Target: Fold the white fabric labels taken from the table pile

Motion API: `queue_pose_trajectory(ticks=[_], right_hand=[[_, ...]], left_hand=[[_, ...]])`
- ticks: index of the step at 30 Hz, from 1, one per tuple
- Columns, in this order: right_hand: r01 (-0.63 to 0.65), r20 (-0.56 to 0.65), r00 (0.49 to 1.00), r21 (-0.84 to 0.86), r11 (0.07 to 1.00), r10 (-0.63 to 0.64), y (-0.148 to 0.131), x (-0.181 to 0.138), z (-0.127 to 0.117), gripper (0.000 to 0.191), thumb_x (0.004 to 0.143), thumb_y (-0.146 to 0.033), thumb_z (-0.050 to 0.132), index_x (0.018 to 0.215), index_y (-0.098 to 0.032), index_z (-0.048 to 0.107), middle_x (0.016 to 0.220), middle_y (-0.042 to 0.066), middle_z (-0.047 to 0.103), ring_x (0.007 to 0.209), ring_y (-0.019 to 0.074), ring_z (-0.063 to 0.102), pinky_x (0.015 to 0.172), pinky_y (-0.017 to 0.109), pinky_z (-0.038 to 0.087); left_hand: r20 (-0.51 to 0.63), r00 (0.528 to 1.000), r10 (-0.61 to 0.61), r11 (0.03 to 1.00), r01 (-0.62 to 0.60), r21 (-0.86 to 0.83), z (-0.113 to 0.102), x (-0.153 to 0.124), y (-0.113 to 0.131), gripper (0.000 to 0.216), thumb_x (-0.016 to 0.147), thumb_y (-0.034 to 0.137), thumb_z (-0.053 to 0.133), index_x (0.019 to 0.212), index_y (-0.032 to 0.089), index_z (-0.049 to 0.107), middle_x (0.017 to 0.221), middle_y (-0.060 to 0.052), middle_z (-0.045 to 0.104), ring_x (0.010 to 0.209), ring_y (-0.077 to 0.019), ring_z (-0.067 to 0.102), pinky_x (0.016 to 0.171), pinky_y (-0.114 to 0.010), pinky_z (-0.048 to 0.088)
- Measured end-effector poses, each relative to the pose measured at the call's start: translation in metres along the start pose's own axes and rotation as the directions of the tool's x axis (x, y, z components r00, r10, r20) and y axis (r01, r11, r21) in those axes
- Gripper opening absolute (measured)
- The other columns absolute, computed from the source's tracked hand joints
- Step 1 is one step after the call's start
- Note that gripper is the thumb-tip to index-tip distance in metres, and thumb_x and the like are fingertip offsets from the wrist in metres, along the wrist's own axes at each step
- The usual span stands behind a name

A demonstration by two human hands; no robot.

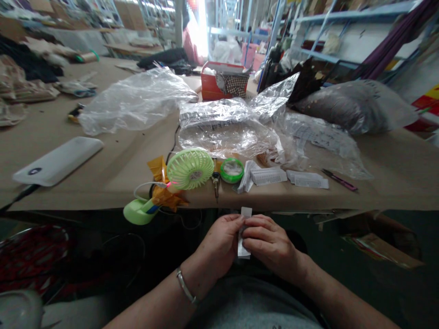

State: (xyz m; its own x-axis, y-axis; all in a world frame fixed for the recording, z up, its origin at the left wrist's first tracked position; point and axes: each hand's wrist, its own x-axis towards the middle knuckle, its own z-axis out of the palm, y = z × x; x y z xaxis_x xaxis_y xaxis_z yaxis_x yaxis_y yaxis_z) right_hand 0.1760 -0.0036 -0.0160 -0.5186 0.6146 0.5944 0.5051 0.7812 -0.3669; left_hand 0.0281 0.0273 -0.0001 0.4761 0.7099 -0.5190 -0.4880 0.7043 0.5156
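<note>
Between my two hands, just off the table's front edge, is a narrow stack of white paper labels (243, 249). My left hand (222, 242) pinches it from the left, with a bracelet on that wrist. The fingers of my right hand (270, 242) are curled over its right side. On the table ahead lie more printed white labels (269, 176) and a second pile of labels (307, 179). A green round tub (232, 170) with whitish contents stands left of them. Thread snips with a dark, pinkish handle (339, 180) rest to the right.
A green fan (190, 169) with a cable and orange tape stands at the front edge. A white power bank (58, 161) lies left. Clear plastic bags (222, 125) spread across the middle, before a red box (219, 86). A filled bag (356, 105) sits right.
</note>
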Motion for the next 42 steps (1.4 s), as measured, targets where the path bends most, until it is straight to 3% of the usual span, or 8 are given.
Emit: queue_pose_trajectory(ticks=[6,9,13,22,27,32,35,42], right_hand=[[-0.202,-0.122,0.976,-0.23,0.952,0.178,0.026,-0.015,-0.033,0.039,0.087,-0.022,0.057,0.125,-0.018,0.049,0.112,0.011,0.064,0.116,0.0251,0.052,0.096,0.043,0.047],[-0.45,-0.29,0.892,-0.513,0.731,0.346,0.057,-0.035,-0.056,0.054,0.088,-0.037,0.055,0.135,-0.014,0.041,0.126,0.018,0.053,0.123,0.033,0.044,0.099,0.054,0.039],[-0.487,-0.257,0.854,-0.7,0.522,0.453,0.082,-0.057,-0.069,0.048,0.088,-0.036,0.053,0.129,-0.01,0.048,0.127,0.019,0.054,0.12,0.0368,0.044,0.096,0.056,0.037],[-0.489,-0.323,0.867,-0.417,0.766,0.379,0.096,-0.068,-0.085,0.01,0.088,-0.024,0.055,0.089,-0.02,0.064,0.094,0.007,0.067,0.096,0.0225,0.06,0.089,0.04,0.046],[-0.484,-0.434,0.822,-0.195,0.853,0.368,0.068,-0.046,-0.071,0.008,0.086,-0.018,0.056,0.089,-0.021,0.063,0.094,0.006,0.066,0.093,0.0218,0.063,0.088,0.041,0.048],[-0.098,-0.12,0.988,0.011,0.995,0.098,0.009,-0.005,-0.024,0.012,0.086,-0.014,0.053,0.091,-0.021,0.061,0.095,0.007,0.068,0.102,0.0227,0.061,0.089,0.043,0.048],[0.033,-0.032,0.999,0.007,0.999,-0.033,-0.009,0.007,-0.001,0.011,0.087,-0.014,0.051,0.085,-0.018,0.061,0.09,0.007,0.069,0.098,0.0203,0.062,0.092,0.04,0.047],[0.036,0.045,0.998,-0.041,0.998,-0.034,-0.008,0.009,0.009,0.014,0.087,-0.013,0.05,0.081,-0.017,0.062,0.09,0.005,0.069,0.099,0.0185,0.061,0.096,0.037,0.044]], left_hand=[[-0.176,0.982,-0.063,0.987,0.087,0.133,-0.001,-0.001,0.003,0.008,0.082,0.015,0.058,0.083,0.009,0.062,0.067,-0.008,0.069,0.052,-0.0136,0.063,0.054,-0.026,0.052],[-0.221,0.971,-0.089,0.978,0.127,0.167,0.002,-0.003,0.005,0.009,0.085,0.016,0.055,0.083,0.009,0.06,0.066,-0.009,0.069,0.052,-0.0144,0.064,0.055,-0.027,0.053],[-0.232,0.968,-0.097,0.973,0.141,0.18,0.004,-0.004,0.004,0.009,0.085,0.015,0.054,0.083,0.008,0.06,0.065,-0.008,0.069,0.052,-0.0142,0.064,0.053,-0.025,0.053],[-0.242,0.967,-0.081,0.967,0.135,0.217,-0.004,-0.005,0.003,0.01,0.086,0.016,0.054,0.086,0.008,0.059,0.066,-0.008,0.069,0.054,-0.0148,0.065,0.054,-0.026,0.053],[-0.239,0.968,-0.081,0.964,0.136,0.226,0.001,-0.008,0.003,0.011,0.085,0.017,0.054,0.084,0.008,0.06,0.068,-0.009,0.069,0.053,-0.0139,0.063,0.054,-0.026,0.052],[-0.096,0.995,-0.039,0.986,0.054,0.158,0.0,-0.006,-0.001,0.012,0.078,0.019,0.062,0.08,0.007,0.065,0.066,-0.008,0.067,0.051,-0.012,0.059,0.051,-0.023,0.047],[-0.048,0.998,0.05,0.995,-0.045,0.093,-0.005,-0.005,-0.002,0.01,0.067,0.017,0.068,0.07,0.007,0.065,0.061,-0.005,0.064,0.05,-0.0095,0.055,0.047,-0.019,0.039],[-0.094,0.993,0.075,0.997,-0.074,0.018,-0.012,-0.007,0.0,0.011,0.061,0.017,0.071,0.065,0.009,0.064,0.058,-0.003,0.062,0.049,-0.0094,0.053,0.047,-0.02,0.037]])
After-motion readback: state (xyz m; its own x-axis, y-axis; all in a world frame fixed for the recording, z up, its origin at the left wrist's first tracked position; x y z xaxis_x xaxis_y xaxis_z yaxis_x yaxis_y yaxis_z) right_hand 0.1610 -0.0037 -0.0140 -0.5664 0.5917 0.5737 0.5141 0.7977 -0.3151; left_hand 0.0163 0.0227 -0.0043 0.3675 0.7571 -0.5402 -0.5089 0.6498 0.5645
